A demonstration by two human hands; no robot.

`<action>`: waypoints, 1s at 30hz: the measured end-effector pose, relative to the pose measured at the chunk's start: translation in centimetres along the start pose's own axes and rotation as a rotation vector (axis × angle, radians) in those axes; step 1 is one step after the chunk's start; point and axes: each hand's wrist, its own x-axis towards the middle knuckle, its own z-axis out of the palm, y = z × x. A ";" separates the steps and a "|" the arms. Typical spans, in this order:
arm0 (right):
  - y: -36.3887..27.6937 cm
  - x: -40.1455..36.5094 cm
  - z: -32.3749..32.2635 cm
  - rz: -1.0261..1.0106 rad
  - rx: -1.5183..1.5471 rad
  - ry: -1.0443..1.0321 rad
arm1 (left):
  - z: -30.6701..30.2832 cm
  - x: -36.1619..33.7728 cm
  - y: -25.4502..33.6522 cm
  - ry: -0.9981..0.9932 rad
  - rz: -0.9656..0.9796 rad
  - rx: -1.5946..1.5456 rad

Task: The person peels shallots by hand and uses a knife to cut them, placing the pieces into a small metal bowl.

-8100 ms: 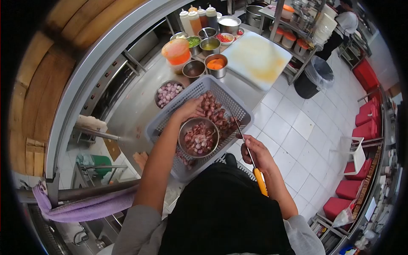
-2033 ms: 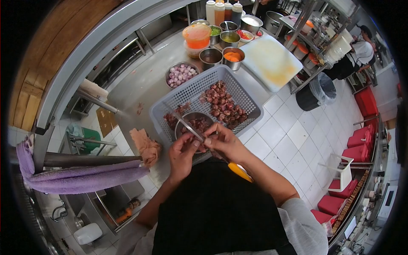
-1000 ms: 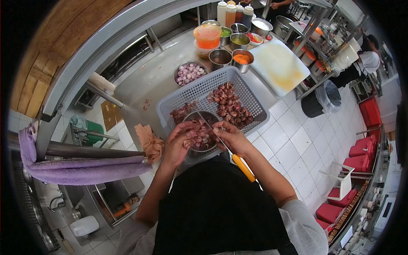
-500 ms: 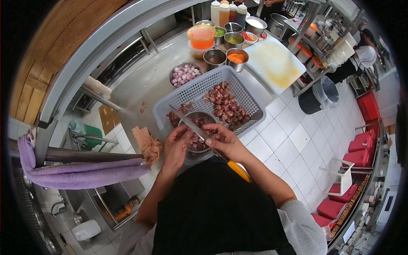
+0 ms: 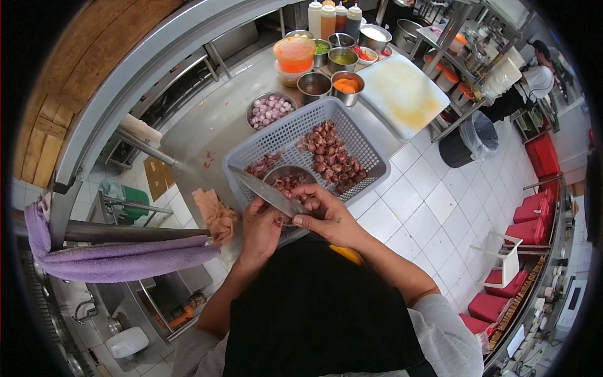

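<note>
My right hand (image 5: 334, 218) is closed round a knife (image 5: 267, 193), its broad blade slanting up to the left and its yellow handle (image 5: 346, 254) lying under the wrist. Close to those fingers is a reddish shallot (image 5: 311, 203). On the blade's near side, my left hand (image 5: 260, 229) has its fingers curled together on what looks like a small shallot, mostly hidden. Beneath both hands, a metal bowl (image 5: 304, 171) of shallots and skins stands inside a grey perforated basket (image 5: 370, 141). Unpeeled shallots (image 5: 333, 157) fill the basket's right part; loose skins (image 5: 264, 164) lie at its left.
Peeled shallots (image 5: 271, 111) sit in a metal bowl behind the basket. Sauce pots (image 5: 314, 88), an orange-filled tub (image 5: 294, 55) and squeeze bottles (image 5: 328, 22) stand farther back, left of a white cutting board (image 5: 402, 94). A crumpled brown cloth (image 5: 215, 217) lies left. Another person (image 5: 539, 78) is far right.
The knife blade has turned to show more of its flat side, and its handle has slipped lower beneath my right wrist. Both hands stay close together over the bowl.
</note>
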 end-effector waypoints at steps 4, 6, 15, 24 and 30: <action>0.1 0.0 0.0 0.011 -0.011 -0.004 | -0.1 -0.1 0.0 -0.025 0.044 -0.029; -0.4 0.0 0.1 0.021 0.015 -0.001 | 0.3 -0.2 0.2 -0.033 0.055 -0.002; 0.2 0.9 -1.7 0.211 0.483 -0.067 | 1.0 0.3 -0.3 -0.108 0.106 0.051; 0.9 1.3 -1.8 0.326 0.523 -0.035 | 1.2 0.4 -0.2 -0.059 0.124 0.105; 0.7 1.6 -2.0 0.353 0.650 0.002 | 1.0 0.7 0.5 -0.014 0.121 0.227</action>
